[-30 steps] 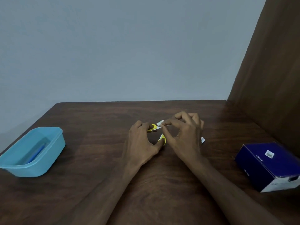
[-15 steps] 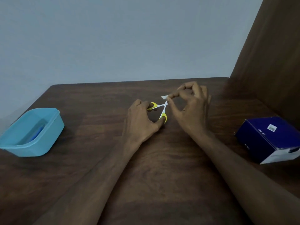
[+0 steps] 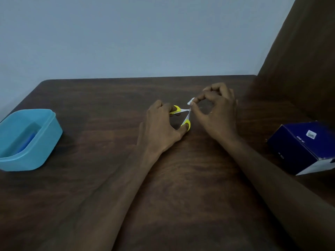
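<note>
Yellow-handled scissors (image 3: pixel 186 122) and a white scrap (image 3: pixel 191 101) held over a dark table (image 3: pixel 90 178).
The left grip (image 3: pixel 159 125) holds the scissors, handles spread; the right grip (image 3: pixel 218 115) pinches the scrap beside the blades. A blue tub (image 3: pixel 45 142) sits far left, a navy box (image 3: pixel 299 149) far right.

The dark wooden table (image 3: pixel 101 109) carries a light blue plastic tub (image 3: pixel 36 156), perhaps holding a blue pen (image 3: pixel 26 143), at its left edge and a navy cardboard box (image 3: pixel 293 147) at its right edge.
</note>
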Tool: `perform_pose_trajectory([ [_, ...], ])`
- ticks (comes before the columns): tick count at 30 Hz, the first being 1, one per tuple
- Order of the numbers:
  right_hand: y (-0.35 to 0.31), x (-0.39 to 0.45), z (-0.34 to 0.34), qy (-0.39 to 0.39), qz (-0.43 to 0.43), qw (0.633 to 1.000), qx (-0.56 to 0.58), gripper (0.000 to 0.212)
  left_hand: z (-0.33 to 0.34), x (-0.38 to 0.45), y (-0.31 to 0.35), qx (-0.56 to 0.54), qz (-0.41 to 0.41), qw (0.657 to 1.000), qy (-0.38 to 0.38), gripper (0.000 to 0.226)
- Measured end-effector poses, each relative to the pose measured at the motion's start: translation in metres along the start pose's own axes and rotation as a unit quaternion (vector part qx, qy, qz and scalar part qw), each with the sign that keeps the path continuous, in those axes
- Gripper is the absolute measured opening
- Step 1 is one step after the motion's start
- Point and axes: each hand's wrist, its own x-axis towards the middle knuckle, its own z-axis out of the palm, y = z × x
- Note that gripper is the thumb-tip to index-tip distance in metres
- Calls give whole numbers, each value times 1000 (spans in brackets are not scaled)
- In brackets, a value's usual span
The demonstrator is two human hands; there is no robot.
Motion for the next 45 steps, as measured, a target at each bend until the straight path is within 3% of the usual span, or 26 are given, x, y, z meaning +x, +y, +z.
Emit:
perform_pose_trajectory([
  [4,7,4,-3,26,27,999,32,7,1,1,0,5,-10,1000,-12,51],
  [9,-1,-2,-2,-10,-40,999,4,6,2,3,0,6,-18,1000,-18,50],
  [14,8,6,-12,92,2,995,36,6,3,5,-2,3,-30,999,-20,52],
  [18,2,-1,-11,30,-46,998,-7,8,3,6,-3,-3,-35,999,-21,52],
  [21,2,-1,-4,-10,-35,999,-7,8,1,8,-3,-12,-47,999,-24,53],
  [25,9,0,-9,14,5,1000,-4,7,1,5,-3,-14,-51,998,-20,51],
  [30,-4,-5,-7,-13,-65,998,-10,6,1,5,-3,-24,-66,997,-18,50],
  [36,2,-1,-7,19,-22,1000,6,7,2,6,-5,-14,-71,997,-9,50],
  [39,-6,-3,-4,-4,-46,999,6,6,1,7,-5,-14,-68,998,-5,51],
  [45,-10,-4,-13,44,-88,994,44,6,1,6,-4,-24,-67,997,-7,50],
])
